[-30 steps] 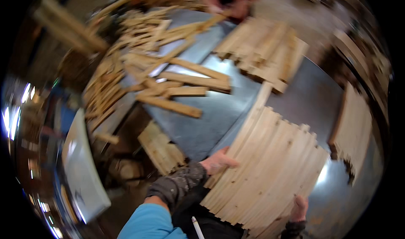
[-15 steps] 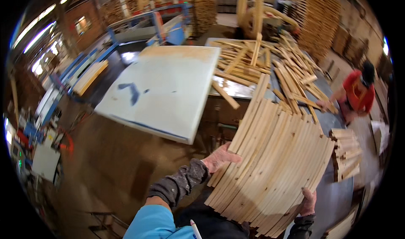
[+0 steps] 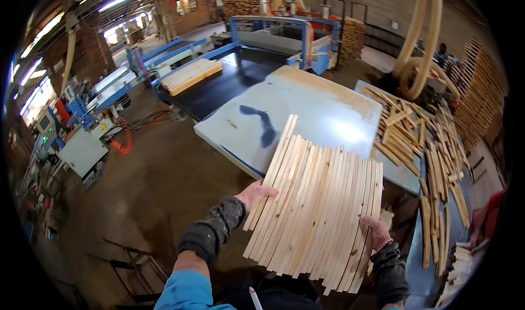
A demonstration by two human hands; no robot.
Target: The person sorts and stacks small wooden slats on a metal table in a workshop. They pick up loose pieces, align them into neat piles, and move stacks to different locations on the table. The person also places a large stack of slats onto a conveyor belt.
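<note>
Between my two gloved hands I hold a wide row of pale wooden strips, pressed side by side, their ends uneven. My left hand grips the left edge, thumb on top. At the right edge my right hand clasps the outermost strips, with its thumb over them. One or two strips on the left stick out farther at the far end. The row is held in the air, its far end in front of a pale tabletop with a dark blue stain. Fingers under the strips are hidden.
Loose wooden strips lie heaped on a grey metal table at right. Beyond the pale tabletop, a blue-framed machine has a dark belt bearing a stack of boards. A metal-framed stand is at lower left. A red-clothed person shows partly at far right.
My view has turned left, and the row of strips has swung from beside the heaped table to in front of the pale tabletop. Both hands keep their grip.
</note>
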